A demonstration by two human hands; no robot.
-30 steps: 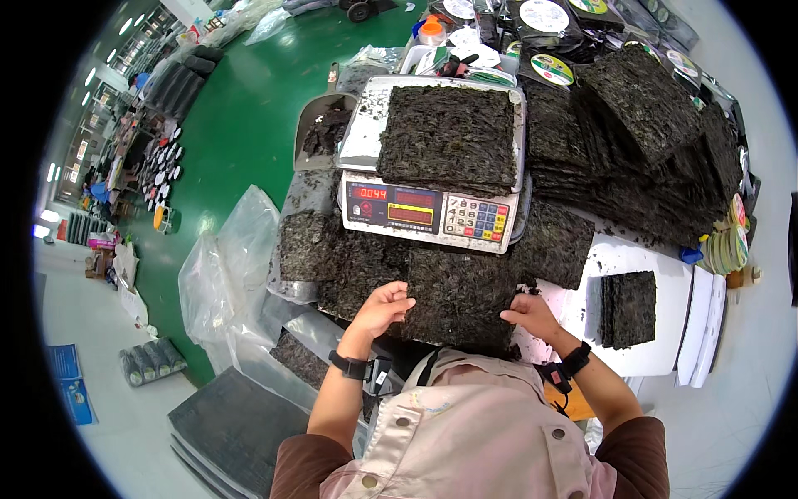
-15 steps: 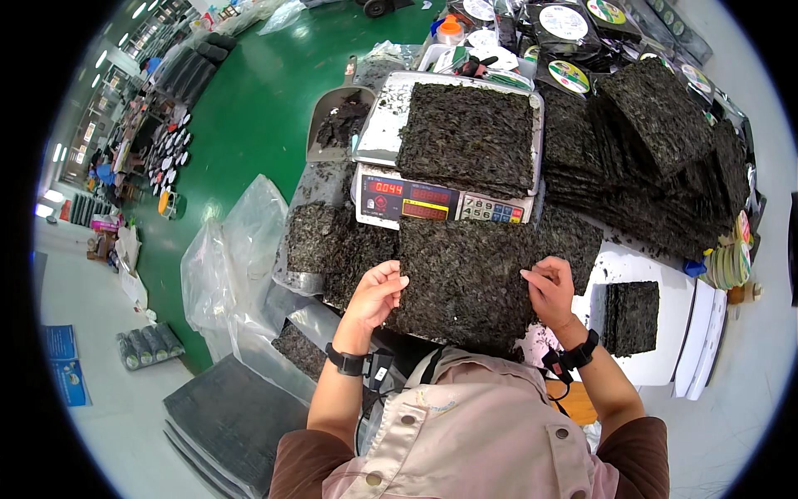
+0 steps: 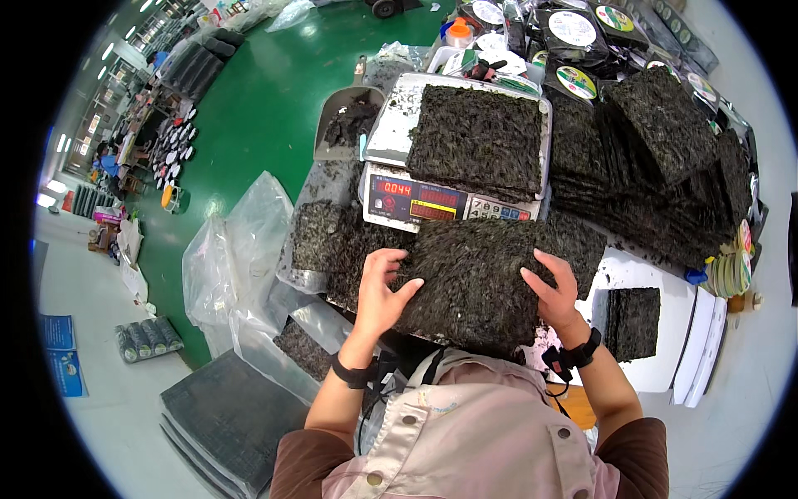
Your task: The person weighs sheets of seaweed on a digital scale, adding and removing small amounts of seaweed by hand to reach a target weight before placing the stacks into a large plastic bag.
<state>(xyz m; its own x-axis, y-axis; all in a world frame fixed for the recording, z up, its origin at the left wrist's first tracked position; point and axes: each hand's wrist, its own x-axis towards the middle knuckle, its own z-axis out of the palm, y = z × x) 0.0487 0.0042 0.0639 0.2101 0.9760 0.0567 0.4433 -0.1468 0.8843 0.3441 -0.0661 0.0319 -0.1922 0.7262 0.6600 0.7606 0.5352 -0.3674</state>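
My left hand [image 3: 384, 287] is at the left edge of a large dark dried-seaweed sheet [image 3: 465, 283], fingers curved and apart, thumb over its surface. My right hand [image 3: 550, 287] touches its right side with thumb and forefinger spread. Behind it a white digital scale [image 3: 395, 200] carries a stack of similar sheets [image 3: 474, 137], its keypad partly covered. More seaweed [image 3: 320, 237] lies beside my left hand; a small dark stack [image 3: 632, 320] rests on a white surface right of my right hand.
A metal scoop with scraps [image 3: 324, 125] is left of the scale. Tall seaweed piles [image 3: 665, 158] and labelled black packs [image 3: 572, 29] fill the right and back. Clear plastic sheeting [image 3: 233, 266] hangs at the left above green flooring; dark slabs [image 3: 224, 412] are at lower left.
The large sheet has shifted forward, up toward the scale. Both hands have moved forward with it, and their fingers have spread from a tighter pinch.
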